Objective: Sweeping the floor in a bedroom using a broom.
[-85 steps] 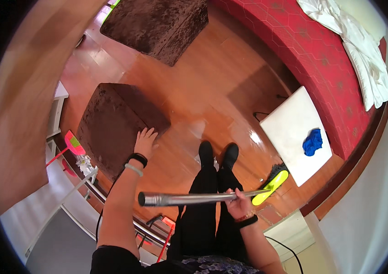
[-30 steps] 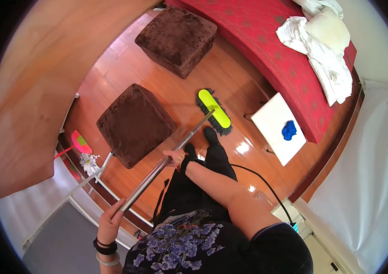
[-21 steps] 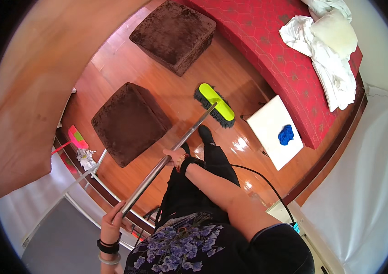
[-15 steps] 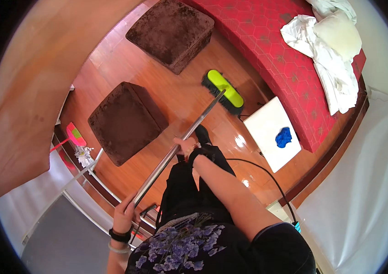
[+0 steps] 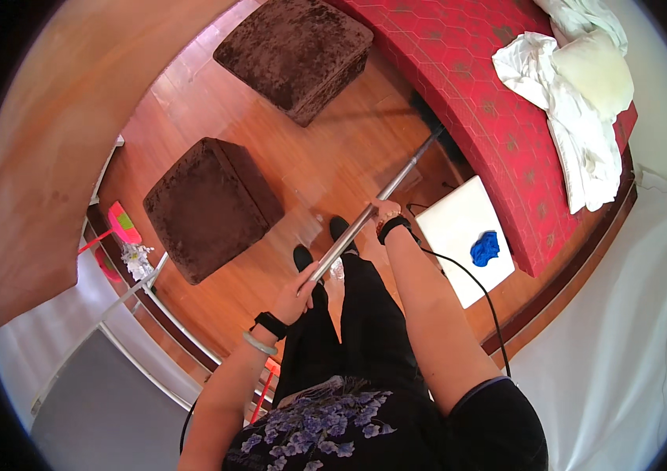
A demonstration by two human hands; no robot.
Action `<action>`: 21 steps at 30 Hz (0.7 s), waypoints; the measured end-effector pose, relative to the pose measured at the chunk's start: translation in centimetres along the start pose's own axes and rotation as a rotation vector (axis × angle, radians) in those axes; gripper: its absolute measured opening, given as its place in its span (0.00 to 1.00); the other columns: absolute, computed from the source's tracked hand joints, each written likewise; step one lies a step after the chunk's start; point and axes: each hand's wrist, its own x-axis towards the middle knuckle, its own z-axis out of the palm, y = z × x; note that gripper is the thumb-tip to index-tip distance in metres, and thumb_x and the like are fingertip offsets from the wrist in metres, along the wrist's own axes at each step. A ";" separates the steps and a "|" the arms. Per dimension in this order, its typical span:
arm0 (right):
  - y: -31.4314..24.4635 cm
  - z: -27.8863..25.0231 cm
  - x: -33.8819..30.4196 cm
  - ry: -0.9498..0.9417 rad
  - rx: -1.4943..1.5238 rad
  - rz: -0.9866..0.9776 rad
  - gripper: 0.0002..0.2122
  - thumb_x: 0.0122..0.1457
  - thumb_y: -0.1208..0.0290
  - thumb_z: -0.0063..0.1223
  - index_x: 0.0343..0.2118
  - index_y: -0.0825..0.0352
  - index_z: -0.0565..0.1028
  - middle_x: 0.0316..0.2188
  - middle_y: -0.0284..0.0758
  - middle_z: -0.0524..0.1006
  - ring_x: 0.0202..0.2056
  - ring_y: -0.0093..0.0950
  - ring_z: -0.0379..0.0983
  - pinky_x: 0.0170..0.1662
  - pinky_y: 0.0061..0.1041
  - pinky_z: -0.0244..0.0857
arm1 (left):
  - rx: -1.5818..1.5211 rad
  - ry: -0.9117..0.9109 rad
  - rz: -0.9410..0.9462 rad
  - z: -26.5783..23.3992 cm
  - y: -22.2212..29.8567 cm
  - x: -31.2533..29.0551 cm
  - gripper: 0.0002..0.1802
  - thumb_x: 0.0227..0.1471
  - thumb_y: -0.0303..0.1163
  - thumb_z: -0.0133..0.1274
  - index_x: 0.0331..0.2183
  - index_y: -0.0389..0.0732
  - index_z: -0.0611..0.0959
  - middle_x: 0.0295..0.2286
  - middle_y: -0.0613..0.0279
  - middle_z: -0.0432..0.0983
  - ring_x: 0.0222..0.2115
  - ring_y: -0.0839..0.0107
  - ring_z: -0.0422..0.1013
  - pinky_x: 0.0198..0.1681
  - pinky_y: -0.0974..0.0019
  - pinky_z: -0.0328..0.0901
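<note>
A long metal broom handle point(image 5: 343, 245) runs slantwise from my lower left up to the right. My left hand point(image 5: 296, 293) is closed around its near end. Farther along, my right hand point(image 5: 384, 210) grips it near the middle. The far end passes beneath the edge of the red patterned bed base point(image 5: 467, 86), where the broom's head is hidden. Beside the handle's far part stands a white board or low stand point(image 5: 460, 216) with a crumpled blue cloth point(image 5: 486, 248) on top.
Two brown plush stools point(image 5: 211, 208) point(image 5: 294, 55) stand on the wooden floor. A pink dustpan point(image 5: 123, 220) lies at the left, near a metal-framed grey chair point(image 5: 105, 400). White bedding point(image 5: 577, 118) is heaped on the bed. A black cable point(image 5: 471, 275) passes by my right arm.
Both hands have moved right and forward with the broom. Its green head, visible on the floor before, has slid under the bed's edge.
</note>
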 end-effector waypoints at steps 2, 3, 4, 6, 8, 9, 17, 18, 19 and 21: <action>-2.8 2.9 -3.4 -0.042 0.365 0.199 0.03 0.47 0.78 0.44 0.24 0.71 0.65 0.18 0.38 0.68 0.24 0.30 0.68 0.25 0.27 0.65 | 0.244 -0.063 -0.126 -1.4 -1.6 -1.3 0.22 0.44 0.27 0.41 0.46 0.43 0.61 0.21 0.56 0.67 0.16 0.71 0.65 0.20 0.71 0.61; -5.5 5.2 -5.7 -0.068 0.720 0.406 0.03 0.48 0.79 0.42 0.25 0.71 0.63 0.20 0.39 0.68 0.26 0.32 0.68 0.27 0.29 0.65 | 0.243 -0.026 -0.148 -2.4 -2.1 -2.3 0.22 0.44 0.27 0.41 0.46 0.43 0.61 0.21 0.56 0.67 0.16 0.71 0.65 0.20 0.71 0.61; -8.0 6.2 -7.7 -0.001 0.871 0.543 0.03 0.50 0.78 0.39 0.27 0.70 0.61 0.22 0.39 0.68 0.28 0.34 0.68 0.29 0.32 0.66 | 0.350 -0.010 -0.137 -2.8 -2.2 -2.7 0.21 0.43 0.28 0.42 0.44 0.41 0.63 0.22 0.53 0.67 0.20 0.65 0.66 0.23 0.68 0.61; -9.7 5.0 -8.4 0.010 0.898 0.510 0.03 0.50 0.78 0.39 0.26 0.70 0.61 0.22 0.39 0.68 0.28 0.34 0.68 0.30 0.32 0.66 | 0.455 -0.025 -0.087 -2.6 -3.3 -2.0 0.20 0.43 0.29 0.44 0.42 0.39 0.64 0.24 0.50 0.68 0.23 0.59 0.66 0.27 0.64 0.61; -11.8 5.8 -9.3 0.029 0.904 0.475 0.03 0.50 0.76 0.40 0.26 0.70 0.62 0.21 0.38 0.68 0.28 0.33 0.68 0.32 0.33 0.65 | 0.454 0.030 -0.085 -3.7 -7.9 -1.5 0.19 0.41 0.32 0.46 0.39 0.37 0.66 0.27 0.46 0.68 0.29 0.52 0.64 0.32 0.61 0.59; -11.5 5.5 -9.4 0.047 0.901 0.469 0.03 0.50 0.76 0.40 0.26 0.70 0.62 0.21 0.38 0.68 0.28 0.33 0.68 0.32 0.33 0.65 | 0.450 0.016 -0.074 -3.4 -6.3 -1.7 0.19 0.41 0.32 0.46 0.39 0.37 0.66 0.27 0.46 0.68 0.29 0.52 0.64 0.32 0.61 0.59; -11.0 13.7 -15.7 -0.420 0.928 0.602 0.03 0.45 0.78 0.45 0.22 0.72 0.66 0.21 0.44 0.70 0.28 0.36 0.68 0.35 0.35 0.63 | 0.561 0.206 -0.292 -6.3 -3.1 -15.2 0.15 0.40 0.37 0.49 0.28 0.35 0.70 0.19 0.47 0.68 0.24 0.53 0.66 0.25 0.63 0.60; -10.3 15.1 -16.4 -0.450 0.856 0.663 0.02 0.43 0.79 0.46 0.21 0.72 0.67 0.20 0.42 0.70 0.27 0.35 0.69 0.34 0.35 0.63 | 0.564 0.186 -0.362 -6.3 -3.1 -17.1 0.15 0.39 0.37 0.49 0.27 0.35 0.70 0.19 0.47 0.67 0.23 0.54 0.66 0.24 0.63 0.59; -11.0 16.2 -18.1 -0.508 0.787 0.684 0.03 0.42 0.80 0.46 0.22 0.72 0.68 0.20 0.40 0.70 0.26 0.33 0.69 0.33 0.35 0.64 | 0.569 0.227 -0.244 -6.3 -4.3 -19.3 0.15 0.39 0.36 0.48 0.25 0.34 0.69 0.16 0.50 0.66 0.21 0.53 0.65 0.23 0.61 0.59; -8.8 17.9 -19.6 -0.591 0.833 0.727 0.02 0.43 0.79 0.46 0.21 0.71 0.67 0.20 0.39 0.70 0.26 0.32 0.69 0.32 0.33 0.64 | 0.334 0.115 -0.576 -6.0 -1.6 -21.4 0.14 0.40 0.37 0.48 0.25 0.36 0.68 0.11 0.60 0.63 0.11 0.69 0.62 0.14 0.69 0.57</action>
